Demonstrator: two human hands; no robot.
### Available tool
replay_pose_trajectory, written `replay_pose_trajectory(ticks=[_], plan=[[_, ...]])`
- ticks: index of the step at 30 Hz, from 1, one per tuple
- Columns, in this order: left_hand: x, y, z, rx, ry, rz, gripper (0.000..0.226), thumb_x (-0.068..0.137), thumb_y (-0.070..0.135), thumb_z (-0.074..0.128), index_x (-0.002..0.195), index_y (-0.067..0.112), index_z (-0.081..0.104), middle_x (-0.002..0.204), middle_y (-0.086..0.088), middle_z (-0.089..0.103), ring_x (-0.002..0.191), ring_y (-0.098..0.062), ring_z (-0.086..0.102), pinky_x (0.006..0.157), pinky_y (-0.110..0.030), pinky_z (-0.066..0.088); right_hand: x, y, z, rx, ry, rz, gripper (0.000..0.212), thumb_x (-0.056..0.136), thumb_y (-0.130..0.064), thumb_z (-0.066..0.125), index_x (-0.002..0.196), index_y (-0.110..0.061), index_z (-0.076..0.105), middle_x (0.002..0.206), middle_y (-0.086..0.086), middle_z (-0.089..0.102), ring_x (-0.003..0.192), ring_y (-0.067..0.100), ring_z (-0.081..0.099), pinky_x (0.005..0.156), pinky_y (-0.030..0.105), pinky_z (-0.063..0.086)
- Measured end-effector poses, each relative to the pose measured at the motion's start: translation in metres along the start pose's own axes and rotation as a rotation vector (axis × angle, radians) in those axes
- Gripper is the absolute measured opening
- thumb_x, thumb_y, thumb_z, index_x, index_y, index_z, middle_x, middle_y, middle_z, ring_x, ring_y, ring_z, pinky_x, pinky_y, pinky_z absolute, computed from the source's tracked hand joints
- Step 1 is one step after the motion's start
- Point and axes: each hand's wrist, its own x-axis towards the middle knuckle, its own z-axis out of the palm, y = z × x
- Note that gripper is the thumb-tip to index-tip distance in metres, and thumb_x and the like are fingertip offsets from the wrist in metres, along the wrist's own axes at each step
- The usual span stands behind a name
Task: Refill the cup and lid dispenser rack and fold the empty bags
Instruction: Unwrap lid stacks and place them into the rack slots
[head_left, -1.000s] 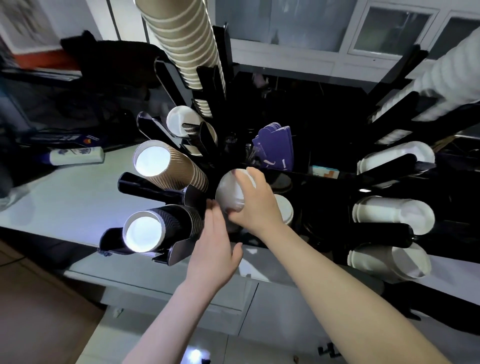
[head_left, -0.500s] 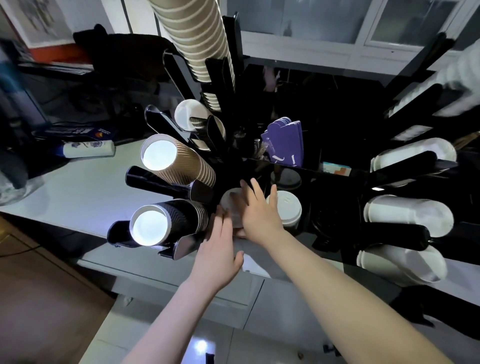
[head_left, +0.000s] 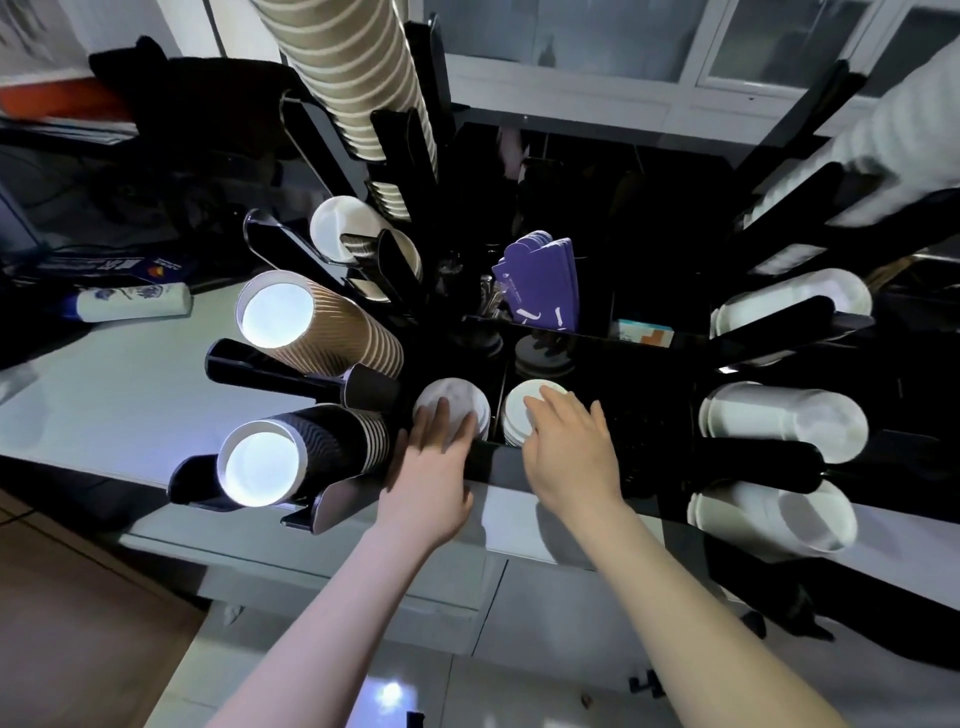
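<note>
A black dispenser rack (head_left: 613, 364) stands on the white counter, with tubes of stacked cups fanning out. In its lower middle sit two stacks of white lids side by side. My left hand (head_left: 431, 467) lies flat with straight fingers on the left lid stack (head_left: 457, 397). My right hand (head_left: 569, 447) rests with straight fingers on the right lid stack (head_left: 519, 410). On the left are brown ribbed cups (head_left: 332, 332) and black ribbed cups (head_left: 311, 452). White cups (head_left: 789, 421) fill the right tubes. No bag is in view.
A tall column of tan cups (head_left: 363, 78) rises at the top. Purple sleeves (head_left: 540, 283) stand in the rack's middle. A white tube (head_left: 130, 304) lies on the counter (head_left: 104, 400) at the left. Cabinet doors sit below the counter edge.
My right hand lowered a stack of white lids into the left slot, let go, and moved right onto the other lid stack. My left hand moved up onto the left stack.
</note>
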Motion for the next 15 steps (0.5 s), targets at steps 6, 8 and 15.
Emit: replay_pose_trajectory(ticks=[6, 8, 15], plan=[[0.003, 0.004, 0.005, 0.059, -0.014, -0.017, 0.083, 0.091, 0.031, 0.052, 0.152, 0.027, -0.003, 0.160, -0.008, -0.013, 0.147, -0.031, -0.011, 0.117, -0.047, 0.003, -0.003, 0.003, 0.005, -0.104, -0.160, 0.041, 0.049, 0.097, -0.033, 0.033, 0.146, -0.033, 0.030, 0.158, -0.004, 0.021, 0.145, 0.026, 0.010, 0.112, 0.062, 0.002], [0.004, 0.006, 0.005, 0.063, -0.020, -0.021, 0.084, 0.091, 0.033, 0.052, 0.152, 0.027, -0.005, 0.160, -0.008, -0.013, 0.147, -0.031, -0.012, 0.117, -0.047, 0.002, -0.001, 0.001, 0.004, -0.091, -0.194, 0.056, 0.047, 0.097, -0.034, 0.033, 0.145, -0.034, 0.030, 0.158, -0.005, 0.021, 0.145, 0.026, 0.008, 0.111, 0.065, 0.001], [0.001, 0.008, -0.003, 0.006, -0.002, -0.024, 0.081, 0.090, 0.032, 0.052, 0.153, 0.028, 0.001, 0.161, -0.007, -0.008, 0.147, -0.029, -0.010, 0.117, -0.047, 0.004, 0.004, -0.004, -0.010, -0.070, -0.202, 0.079, 0.039, 0.092, -0.026, 0.038, 0.128, -0.033, 0.052, 0.144, -0.005, 0.042, 0.137, 0.028, 0.024, 0.109, 0.066, -0.003]])
